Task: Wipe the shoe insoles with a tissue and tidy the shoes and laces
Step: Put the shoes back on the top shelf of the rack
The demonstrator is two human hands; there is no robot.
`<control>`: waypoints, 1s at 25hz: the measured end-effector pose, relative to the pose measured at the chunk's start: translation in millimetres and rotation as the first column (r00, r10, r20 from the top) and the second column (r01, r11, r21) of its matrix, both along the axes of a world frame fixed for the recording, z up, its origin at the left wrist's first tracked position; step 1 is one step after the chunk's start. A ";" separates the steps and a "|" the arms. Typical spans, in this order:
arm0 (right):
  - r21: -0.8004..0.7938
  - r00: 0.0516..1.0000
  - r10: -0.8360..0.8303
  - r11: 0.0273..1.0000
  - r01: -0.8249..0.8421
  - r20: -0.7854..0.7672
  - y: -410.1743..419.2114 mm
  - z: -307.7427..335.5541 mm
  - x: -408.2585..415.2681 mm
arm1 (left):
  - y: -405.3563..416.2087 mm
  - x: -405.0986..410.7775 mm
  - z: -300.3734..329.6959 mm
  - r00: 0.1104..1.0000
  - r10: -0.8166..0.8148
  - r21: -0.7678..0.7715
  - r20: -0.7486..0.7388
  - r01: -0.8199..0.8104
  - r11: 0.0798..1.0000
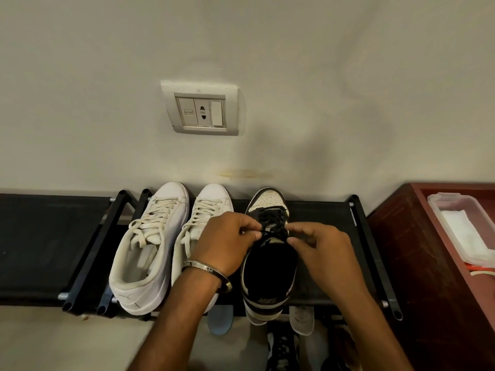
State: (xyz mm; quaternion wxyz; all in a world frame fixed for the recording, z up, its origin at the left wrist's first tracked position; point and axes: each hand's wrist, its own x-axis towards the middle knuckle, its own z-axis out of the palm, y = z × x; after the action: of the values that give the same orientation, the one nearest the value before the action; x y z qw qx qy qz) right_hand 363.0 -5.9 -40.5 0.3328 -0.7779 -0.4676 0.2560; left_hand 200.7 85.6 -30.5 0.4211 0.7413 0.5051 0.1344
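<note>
Both our forearms reached up from the bottom edge of the frame to the black-and-white sneaker (269,266), which stood right of centre on the top shelf of the black shoe rack (316,207), toe toward the wall and heel hanging slightly over the front rail. Our left hand (227,238), with a metal bangle (206,273) on its wrist, had its fingers curled in and pinched the black laces (270,218) at the left side of the tongue. Our right hand (317,243) mirrored it on the right side, thumb and fingertips closed on a lace end. Just left of this sneaker, partly under our left wrist, stood a white sneaker (199,226), and beside that its mate (146,253), both with pale laces lying loose over their openings.

Below the rack's front rail, at lower centre, we saw parts of other footwear on a lower level, too dim to make out well. At the right edge of the frame sat a dark red wooden cabinet (417,263) holding a clear plastic tub (439,210) with white tissue (463,228) inside. On the pale wall above, centre frame, hung a white socket plate (201,108).
</note>
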 end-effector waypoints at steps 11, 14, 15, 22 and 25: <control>-0.017 0.997 0.053 0.998 -0.052 0.063 -0.5 7.1 -1.2 | -5.9 2.6 -14.3 0.984 -0.136 0.113 -0.111 0.149 0.982; -0.250 0.989 0.130 0.958 -0.143 -0.068 -9.0 8.1 2.9 | -3.4 -3.6 -8.4 0.964 -0.231 0.034 -0.130 0.237 0.971; -0.339 0.975 0.190 0.915 -0.219 -0.118 -12.3 5.6 3.2 | -2.8 -7.6 -4.9 0.945 -0.290 -0.037 -0.150 0.287 0.957; -0.311 0.903 0.328 0.858 -0.408 -0.278 -12.5 -15.6 4.5 | -8.0 -10.0 -7.6 0.851 -0.466 -0.173 -0.243 0.434 0.884; -0.251 0.885 0.334 0.872 -0.421 -0.323 -13.6 -19.7 10.9 | -3.2 -9.7 -13.5 0.886 -0.409 -0.177 -0.218 0.376 0.910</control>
State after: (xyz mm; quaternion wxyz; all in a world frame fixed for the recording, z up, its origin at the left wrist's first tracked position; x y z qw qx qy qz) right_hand 373.9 -19.5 -60.2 0.2082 -0.6711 -0.5151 0.4908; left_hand 191.0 82.5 -44.1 0.4198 0.8101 0.4011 -0.0810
